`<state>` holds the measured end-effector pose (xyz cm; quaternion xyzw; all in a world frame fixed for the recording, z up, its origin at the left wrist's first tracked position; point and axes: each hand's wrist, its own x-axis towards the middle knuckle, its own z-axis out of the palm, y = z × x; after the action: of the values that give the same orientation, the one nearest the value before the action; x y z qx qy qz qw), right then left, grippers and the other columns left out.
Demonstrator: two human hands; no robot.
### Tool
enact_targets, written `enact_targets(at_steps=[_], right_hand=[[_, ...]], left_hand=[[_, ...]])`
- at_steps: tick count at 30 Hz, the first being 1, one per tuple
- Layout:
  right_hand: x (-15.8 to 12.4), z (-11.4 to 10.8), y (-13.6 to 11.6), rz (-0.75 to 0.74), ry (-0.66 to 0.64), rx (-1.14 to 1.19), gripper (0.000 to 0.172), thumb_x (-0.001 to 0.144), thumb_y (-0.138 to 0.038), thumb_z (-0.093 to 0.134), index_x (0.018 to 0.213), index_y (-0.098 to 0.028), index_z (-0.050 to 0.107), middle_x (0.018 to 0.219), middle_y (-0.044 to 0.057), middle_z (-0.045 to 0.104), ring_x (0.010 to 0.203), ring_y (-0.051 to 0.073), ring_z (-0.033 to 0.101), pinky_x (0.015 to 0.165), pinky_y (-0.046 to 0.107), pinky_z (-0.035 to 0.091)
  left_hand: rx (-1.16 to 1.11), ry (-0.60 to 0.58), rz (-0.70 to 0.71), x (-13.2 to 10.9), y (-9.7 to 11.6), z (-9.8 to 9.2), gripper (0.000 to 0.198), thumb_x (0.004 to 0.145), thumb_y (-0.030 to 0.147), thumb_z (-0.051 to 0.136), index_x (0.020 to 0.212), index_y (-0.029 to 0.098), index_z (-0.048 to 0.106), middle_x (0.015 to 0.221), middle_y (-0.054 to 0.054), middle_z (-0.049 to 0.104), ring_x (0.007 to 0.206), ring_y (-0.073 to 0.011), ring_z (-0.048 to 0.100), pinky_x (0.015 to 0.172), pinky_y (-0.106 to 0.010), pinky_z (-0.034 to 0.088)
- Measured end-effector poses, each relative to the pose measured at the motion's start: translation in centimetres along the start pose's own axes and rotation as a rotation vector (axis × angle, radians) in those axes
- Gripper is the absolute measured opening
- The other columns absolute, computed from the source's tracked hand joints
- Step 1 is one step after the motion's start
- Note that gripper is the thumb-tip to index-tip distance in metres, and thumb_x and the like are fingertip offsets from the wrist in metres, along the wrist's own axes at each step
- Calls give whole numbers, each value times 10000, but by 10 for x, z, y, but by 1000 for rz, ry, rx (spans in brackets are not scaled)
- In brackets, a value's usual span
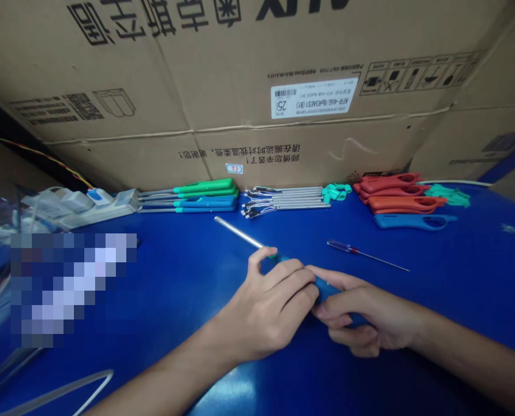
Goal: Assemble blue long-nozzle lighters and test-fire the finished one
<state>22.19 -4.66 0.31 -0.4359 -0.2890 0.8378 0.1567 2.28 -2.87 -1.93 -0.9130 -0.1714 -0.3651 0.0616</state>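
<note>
A long-necked lighter with a blue handle (324,289) and a silver tube (240,233) is held between both hands above the blue table. My left hand (275,309) is closed around the front of the handle, its index finger bent up near the teal collar where the tube begins. Behind it, my right hand (361,318) grips the rear of the handle with thumb and fingers. The tube points to the upper left. Much of the handle is hidden by my fingers. Right of the hands lies a screwdriver (344,247) with a clear and red handle.
Along a cardboard box (223,104) lie green and blue lighters (209,188), metal tubes with wires (292,198), teal pieces (338,192), and red, orange and blue handle shells (407,203). A power strip (105,209) stands left. A white cable (93,378) lies front left.
</note>
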Motion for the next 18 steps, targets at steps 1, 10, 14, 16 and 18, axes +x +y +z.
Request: enact_targets(at_steps=[1, 10, 14, 16, 18], right_hand=[[0, 0, 0, -3, -6, 0, 899, 775, -135, 556, 1510, -330, 76, 521, -116, 403, 367, 40, 226, 317, 88, 226], [-1, -3, -2, -12, -96, -29, 787, 797, -130, 563, 1461, -378, 221, 538, -111, 409, 360, 36, 241, 325, 90, 232], [-1, -1, -4, 19, -82, -59, 786, 760, -130, 572, 1444, -381, 278, 530, -112, 406, 351, 31, 244, 321, 78, 217], [-1, 0, -5, 36, -85, -74, 809, 745, -127, 570, 1454, -376, 268, 531, -112, 407, 352, 31, 248, 324, 78, 220], [-1, 0, -5, 58, -88, -88, 842, 732, -129, 563, 1471, -364, 236, 535, -113, 411, 354, 34, 256, 328, 82, 219]], left_hand=[[-2, 5, -4, 0, 0, -1, 116, 899, 60, 559, 981, 103, 628, 997, -85, 717, 1009, -196, 615, 1025, -498, 293], [-104, -34, -84, 6, -5, -8, 176, 867, 155, 623, 1040, 126, 616, 1055, -104, 718, 1035, -239, 632, 1015, -522, 312], [-143, -66, -64, 8, -8, -11, 241, 884, 136, 587, 1123, 113, 602, 1073, -98, 723, 1017, -224, 644, 1010, -508, 346], [-142, -110, -20, 9, -10, -14, 215, 904, 158, 592, 1113, 111, 610, 1050, -88, 730, 984, -213, 647, 980, -478, 404], [-128, -161, 24, 10, -11, -18, 204, 924, 183, 589, 1105, 95, 620, 1032, -97, 731, 965, -213, 647, 924, -435, 473]])
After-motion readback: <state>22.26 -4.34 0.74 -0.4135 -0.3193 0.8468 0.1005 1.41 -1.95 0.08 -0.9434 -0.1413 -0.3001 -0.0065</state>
